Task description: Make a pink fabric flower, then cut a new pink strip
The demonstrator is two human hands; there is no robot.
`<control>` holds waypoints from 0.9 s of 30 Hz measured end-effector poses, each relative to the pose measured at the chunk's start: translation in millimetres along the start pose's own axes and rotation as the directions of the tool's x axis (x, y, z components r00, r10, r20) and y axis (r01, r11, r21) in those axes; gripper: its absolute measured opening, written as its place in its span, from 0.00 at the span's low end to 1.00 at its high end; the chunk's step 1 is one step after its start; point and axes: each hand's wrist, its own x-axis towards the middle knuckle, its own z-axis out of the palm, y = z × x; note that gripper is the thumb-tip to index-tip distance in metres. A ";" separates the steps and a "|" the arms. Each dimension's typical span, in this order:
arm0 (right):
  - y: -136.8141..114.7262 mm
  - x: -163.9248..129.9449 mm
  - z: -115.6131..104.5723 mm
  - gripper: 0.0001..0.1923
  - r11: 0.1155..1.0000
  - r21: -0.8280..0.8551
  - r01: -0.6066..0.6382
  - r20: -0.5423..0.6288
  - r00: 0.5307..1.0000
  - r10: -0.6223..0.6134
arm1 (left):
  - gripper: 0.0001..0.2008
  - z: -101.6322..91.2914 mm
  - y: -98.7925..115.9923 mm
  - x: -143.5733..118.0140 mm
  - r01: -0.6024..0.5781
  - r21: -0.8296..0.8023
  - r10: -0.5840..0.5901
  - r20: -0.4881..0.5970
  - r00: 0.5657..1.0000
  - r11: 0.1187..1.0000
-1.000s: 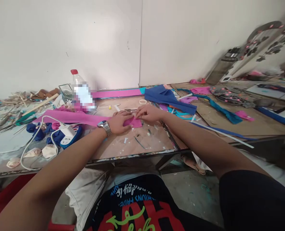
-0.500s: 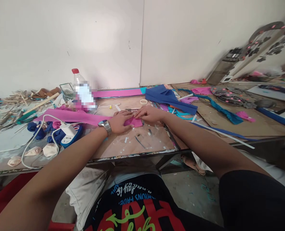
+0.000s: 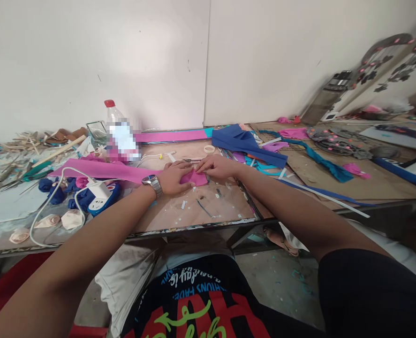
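Note:
A long strip of pink crepe paper lies across the table, its right end folded between my hands. My left hand, with a metal watch at the wrist, rests flat on the strip with fingers stretched and the thumb apart. At the folded end, my right hand has its fingers curled together, the fingertips on the paper's upper edge. What lies under the fingertips is hidden.
To the left are a blue power strip with a white cable, cloth-like rosettes, pliers and wooden sticks. A bottle stands behind. Blue crepe paper and a tape ring lie right.
Both hands stay in nearly the same place on the pink strip. The whole view has shifted very slightly.

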 end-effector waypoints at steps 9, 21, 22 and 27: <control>-3.2 -1.0 -2.0 0.21 1.000 -0.019 0.005 0.000 1.000 -0.005 | 0.38 1.0 -2.9 -0.4 -0.012 -0.009 0.012 -0.008 1.000 1.000; -1.1 -1.3 -2.7 0.17 1.000 -0.009 -0.022 0.018 1.000 0.023 | 0.37 1.9 -3.7 -0.2 -0.011 -0.023 0.011 0.013 1.000 1.000; -1.3 -1.3 -3.1 0.17 1.000 -0.004 -0.025 0.020 0.999 0.025 | 0.37 2.0 -3.8 -0.2 -0.011 -0.026 0.012 0.014 1.000 1.000; -2.0 -1.5 -4.4 0.16 0.998 0.030 -0.053 0.025 0.998 0.052 | 0.36 2.8 -3.4 -1.1 -0.005 -0.025 0.005 0.009 1.000 1.000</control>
